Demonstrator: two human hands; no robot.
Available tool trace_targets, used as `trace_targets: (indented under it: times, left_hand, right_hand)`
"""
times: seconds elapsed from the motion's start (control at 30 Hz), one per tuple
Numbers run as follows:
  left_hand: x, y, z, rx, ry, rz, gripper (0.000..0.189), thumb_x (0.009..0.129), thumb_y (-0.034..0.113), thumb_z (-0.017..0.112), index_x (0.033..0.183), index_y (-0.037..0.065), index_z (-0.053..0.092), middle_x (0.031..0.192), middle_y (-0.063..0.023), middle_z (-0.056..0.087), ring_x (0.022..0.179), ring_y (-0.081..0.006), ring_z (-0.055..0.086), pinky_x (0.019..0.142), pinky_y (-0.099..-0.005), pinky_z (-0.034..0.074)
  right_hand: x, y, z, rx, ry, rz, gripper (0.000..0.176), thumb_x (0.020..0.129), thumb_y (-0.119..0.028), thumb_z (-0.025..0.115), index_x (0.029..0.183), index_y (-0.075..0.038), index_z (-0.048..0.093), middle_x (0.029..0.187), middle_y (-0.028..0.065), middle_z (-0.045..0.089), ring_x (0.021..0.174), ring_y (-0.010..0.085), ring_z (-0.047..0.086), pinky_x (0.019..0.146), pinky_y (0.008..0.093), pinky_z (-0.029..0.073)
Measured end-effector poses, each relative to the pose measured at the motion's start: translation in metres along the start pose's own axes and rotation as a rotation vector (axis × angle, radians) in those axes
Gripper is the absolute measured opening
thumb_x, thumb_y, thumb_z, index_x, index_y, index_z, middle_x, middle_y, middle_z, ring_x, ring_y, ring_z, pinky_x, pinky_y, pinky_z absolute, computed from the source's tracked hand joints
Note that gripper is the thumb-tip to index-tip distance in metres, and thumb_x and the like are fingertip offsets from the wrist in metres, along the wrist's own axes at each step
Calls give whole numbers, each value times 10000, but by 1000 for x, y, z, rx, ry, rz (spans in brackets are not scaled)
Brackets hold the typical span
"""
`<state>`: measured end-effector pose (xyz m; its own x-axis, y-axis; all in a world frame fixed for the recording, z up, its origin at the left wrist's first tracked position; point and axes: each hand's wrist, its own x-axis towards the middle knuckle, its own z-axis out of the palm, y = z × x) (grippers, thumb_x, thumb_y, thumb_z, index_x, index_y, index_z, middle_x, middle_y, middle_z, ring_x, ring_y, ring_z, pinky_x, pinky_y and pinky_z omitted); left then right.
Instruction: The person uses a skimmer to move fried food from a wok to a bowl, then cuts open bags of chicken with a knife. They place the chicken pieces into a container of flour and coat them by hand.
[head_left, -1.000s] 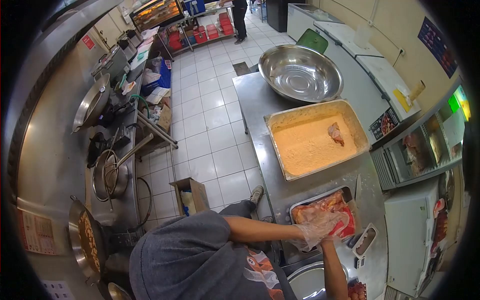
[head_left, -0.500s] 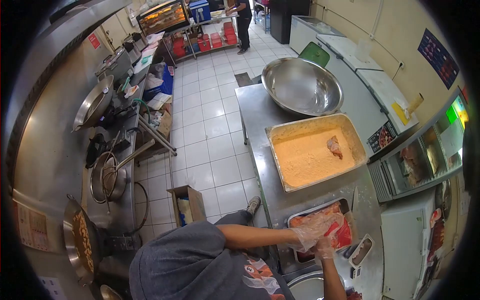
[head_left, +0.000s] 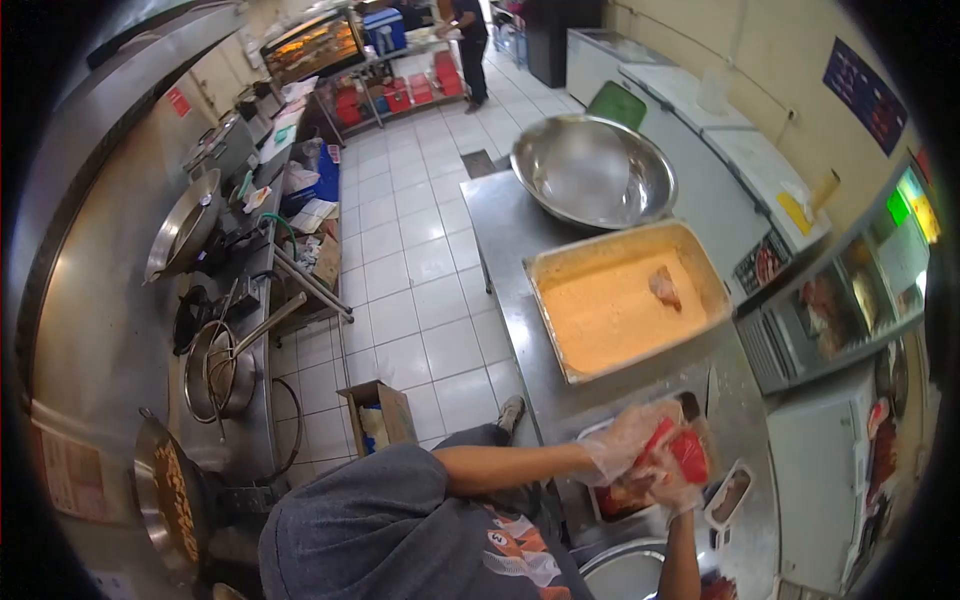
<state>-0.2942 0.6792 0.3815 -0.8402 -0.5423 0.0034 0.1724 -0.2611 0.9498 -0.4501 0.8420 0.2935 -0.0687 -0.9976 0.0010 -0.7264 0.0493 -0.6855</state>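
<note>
Both my hands wear clear plastic gloves and meet over a metal tray (head_left: 588,437) of raw, reddish meat (head_left: 618,498). Between them is a flat, bright-red piece (head_left: 688,455) with a smooth surface; I cannot tell whether it is meat or a packet. My left hand (head_left: 630,440) closes on its near side and upper edge. From below, my right hand (head_left: 674,488) grips its lower edge. A large rectangular pan (head_left: 545,300) of orange-coloured flour (head_left: 620,320) lies beyond the tray, with one piece of meat (head_left: 664,288) on the flour.
A wide steel bowl (head_left: 594,170) stands at the table's far end. Beside the tray is a small metal container (head_left: 728,495). To the left, a wok (head_left: 168,490) holds frying pieces. A cardboard box (head_left: 378,415) sits on the floor, and another person (head_left: 470,50) stands at the back.
My hands have lifted the bright-red piece up from the meat and tilted it. The left hand has moved slightly up and right, and the view has shifted a little.
</note>
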Motion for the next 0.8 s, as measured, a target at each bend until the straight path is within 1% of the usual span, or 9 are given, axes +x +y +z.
trace_targets:
  times: [0.03,0.07,0.1,0.13,0.2,0.43,0.67,0.73,0.8]
  left_hand:
    - [-2,-8,2,101,8,168,286,1020,273,434,1062,64,624,872,-69,636,826,-173,561,751,-321,498]
    - [0,0,-2,90,47,-137,266,1011,257,441,1027,67,625,831,-55,630,775,-202,571,738,-342,502]
    - [5,-9,-6,346,89,86,327,1025,296,430,917,65,635,749,-33,609,676,-181,540,667,-343,491]
    - [4,27,3,-98,184,-328,452,1033,395,429,790,63,615,667,-36,578,590,-157,514,581,-328,458]
    - [6,58,5,-177,243,-559,548,995,537,470,682,94,547,624,-34,539,563,-142,537,503,-302,414]
    - [10,0,-30,-30,166,-529,501,1017,513,430,844,65,572,729,-56,544,601,-162,557,551,-323,488]
    - [3,-8,-30,-226,115,-640,490,1005,524,457,841,72,553,728,-63,544,616,-160,557,540,-321,517]
    - [0,8,-23,-338,57,-551,472,1041,461,403,773,92,529,675,-33,507,620,-142,543,533,-314,487]
    - [0,29,-17,-317,70,-489,396,1045,405,401,841,105,558,667,-21,489,626,-127,517,543,-305,467]
  right_hand:
    - [-2,1,-4,223,-39,47,558,857,-251,620,1353,-55,455,1313,156,564,1190,262,578,995,376,465]
    - [-9,-1,-7,558,-86,141,564,924,-255,564,1416,-43,386,1355,155,537,1199,262,574,1013,371,463]
    - [-17,1,-9,846,-116,240,571,990,-258,508,1478,-30,317,1396,153,509,1208,261,570,1030,366,460]
    - [-17,-8,-17,901,-105,247,570,988,-231,506,1479,-19,310,1374,150,531,1181,255,591,1017,361,470]
    - [-20,-25,-34,1011,-80,260,569,982,-178,503,1480,2,295,1330,144,574,1127,242,635,991,352,491]
    - [18,-66,-130,1053,135,307,594,813,12,569,1397,-2,461,1230,111,637,1053,182,638,919,300,510]
    - [155,-92,-184,904,225,523,500,826,-24,659,1314,-18,551,956,23,645,865,111,625,780,267,515]
    - [192,7,-155,928,318,483,238,832,-92,677,1064,-81,626,772,-17,595,659,104,602,618,271,511]
    - [241,-5,-157,861,350,531,108,828,-63,657,851,-160,616,680,-43,593,562,85,593,532,250,497]
